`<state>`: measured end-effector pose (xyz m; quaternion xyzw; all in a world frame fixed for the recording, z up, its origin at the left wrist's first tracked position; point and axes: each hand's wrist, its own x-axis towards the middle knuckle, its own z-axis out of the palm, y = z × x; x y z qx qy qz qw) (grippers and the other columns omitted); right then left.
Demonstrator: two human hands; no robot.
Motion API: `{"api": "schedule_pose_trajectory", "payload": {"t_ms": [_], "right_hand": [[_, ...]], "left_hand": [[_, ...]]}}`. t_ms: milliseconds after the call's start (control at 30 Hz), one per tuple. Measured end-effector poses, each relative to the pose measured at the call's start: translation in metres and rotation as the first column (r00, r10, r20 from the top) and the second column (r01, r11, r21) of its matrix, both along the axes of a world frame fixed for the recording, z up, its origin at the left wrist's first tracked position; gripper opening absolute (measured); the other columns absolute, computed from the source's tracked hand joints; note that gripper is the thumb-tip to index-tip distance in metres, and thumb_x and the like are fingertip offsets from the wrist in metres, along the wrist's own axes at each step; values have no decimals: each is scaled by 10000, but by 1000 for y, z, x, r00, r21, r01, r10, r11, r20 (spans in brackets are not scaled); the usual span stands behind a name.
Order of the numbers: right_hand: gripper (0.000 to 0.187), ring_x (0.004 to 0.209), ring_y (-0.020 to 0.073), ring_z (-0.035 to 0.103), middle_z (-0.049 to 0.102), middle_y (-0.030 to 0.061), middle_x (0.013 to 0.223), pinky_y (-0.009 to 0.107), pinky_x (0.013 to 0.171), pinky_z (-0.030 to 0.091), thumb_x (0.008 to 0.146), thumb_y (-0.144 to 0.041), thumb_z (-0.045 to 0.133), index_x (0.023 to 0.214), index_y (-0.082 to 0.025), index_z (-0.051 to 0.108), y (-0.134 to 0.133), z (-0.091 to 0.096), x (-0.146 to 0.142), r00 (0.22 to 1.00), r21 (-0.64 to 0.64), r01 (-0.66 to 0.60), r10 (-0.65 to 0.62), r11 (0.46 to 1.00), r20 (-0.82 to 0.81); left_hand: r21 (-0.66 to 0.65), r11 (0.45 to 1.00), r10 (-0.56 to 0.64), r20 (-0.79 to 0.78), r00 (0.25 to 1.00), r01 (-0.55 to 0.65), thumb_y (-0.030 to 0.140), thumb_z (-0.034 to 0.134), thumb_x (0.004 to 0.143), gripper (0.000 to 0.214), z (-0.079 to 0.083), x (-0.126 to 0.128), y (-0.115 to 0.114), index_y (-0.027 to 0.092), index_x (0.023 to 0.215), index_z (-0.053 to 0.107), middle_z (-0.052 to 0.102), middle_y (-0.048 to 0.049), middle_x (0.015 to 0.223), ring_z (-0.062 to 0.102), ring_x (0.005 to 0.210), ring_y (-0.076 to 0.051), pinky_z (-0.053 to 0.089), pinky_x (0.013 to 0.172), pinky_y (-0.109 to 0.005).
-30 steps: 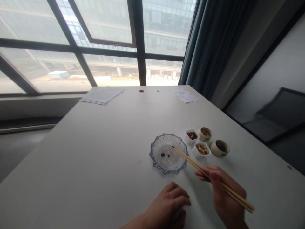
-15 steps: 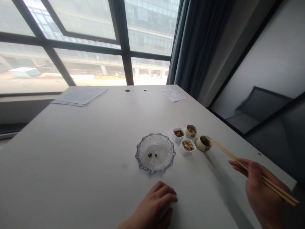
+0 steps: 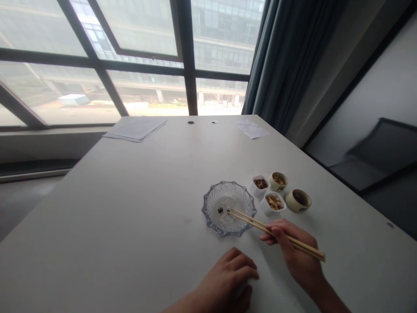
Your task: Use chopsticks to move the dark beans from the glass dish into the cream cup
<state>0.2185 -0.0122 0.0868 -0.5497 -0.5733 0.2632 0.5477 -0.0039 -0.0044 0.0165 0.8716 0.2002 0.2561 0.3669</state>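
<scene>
The right hand point(image 3: 298, 250) has its fingers closed around a pair of wooden chopsticks point(image 3: 309, 250), which slant down into a scalloped clear glass dish point(image 3: 239, 198) on the white desk point(image 3: 146, 195). Their tips are slightly parted at a single dark bean point(image 3: 228, 211) on the dish's floor; whether they pinch it cannot be told. Two more dark beans point(image 3: 220, 210) lie just beside it. The left hand point(image 3: 230, 276) is near the dish's closer edge, fingers loosely curled and apart, with nothing seen in them.

The single dark bean looks light, hard and smooth, so it would probably roll or shoot out under an uneven squeeze. It seems best taken across its widest part, with both tips level and the pressure gentle. The textured glass may check its rolling a little. The chopsticks appear light and stiff, and the person grips them well behind the tips, which suits fine control. The dish looks rigid, fairly heavy and breakable; its thick rim would be the place to steady it. A white tub of nuts point(image 3: 267, 209) stands near its right side.
</scene>
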Motion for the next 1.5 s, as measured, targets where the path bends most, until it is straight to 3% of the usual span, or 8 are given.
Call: {"api": "schedule_pose_trajectory", "payload": {"t_ms": [233, 533, 900, 1233, 1500], "right_hand": [[347, 672, 213, 821, 844, 76, 829, 258, 623, 688, 1040, -468, 705, 863, -205, 846, 2, -9, 2, 1000, -60, 15, -16, 998, -21], [362, 708, 231, 833, 832, 72, 825, 280, 663, 706, 1046, -474, 693, 839, -211, 833, 0, -13, -3, 999, -49, 1, -3, 999, -42], [336, 718, 197, 816, 822, 55, 859, 258, 674, 689, 1065, -386, 668, 821, -233, 841, -5, -8, -3, 997, 14, -57, 56, 998, 48], [341, 622, 173, 788, 832, 45, 773, 216, 609, 640, 1057, -444, 685, 851, -224, 844, -4, 2, 4, 997, -61, 15, -10, 998, 75], [341, 689, 186, 807, 822, 39, 809, 235, 650, 665, 1067, -429, 675, 835, -228, 825, -4, -6, -1, 999, -82, -8, 11, 997, 34]], "left_hand": [[7, 1000, 5, -5, 1000, -5, 2, 680, 759, 512, -4, 0, -1, 263, 1198, 638, 757, -42, 1272, 658, 1145, -275, 573, 1046, -374], [4, 1000, 9, 13, 1000, -9, 37, 661, 763, 490, -3, 0, -1, 261, 1198, 656, 770, -50, 1260, 656, 1129, -286, 578, 1032, -385], [9, 1000, 7, 36, 999, -8, 32, 687, 766, 491, -4, 0, 0, 261, 1199, 660, 769, -37, 1255, 644, 1123, -274, 571, 1028, -366], [9, 1000, 13, 45, 999, -14, 27, 684, 762, 482, -6, 1, -1, 259, 1184, 666, 772, -35, 1249, 653, 1112, -272, 575, 1007, -358], [13, 1000, 14, 66, 998, -15, 5, 712, 747, 493, -9, 1, -1, 260, 1165, 659, 774, -21, 1226, 653, 1102, -255, 565, 1022, -336]]}}
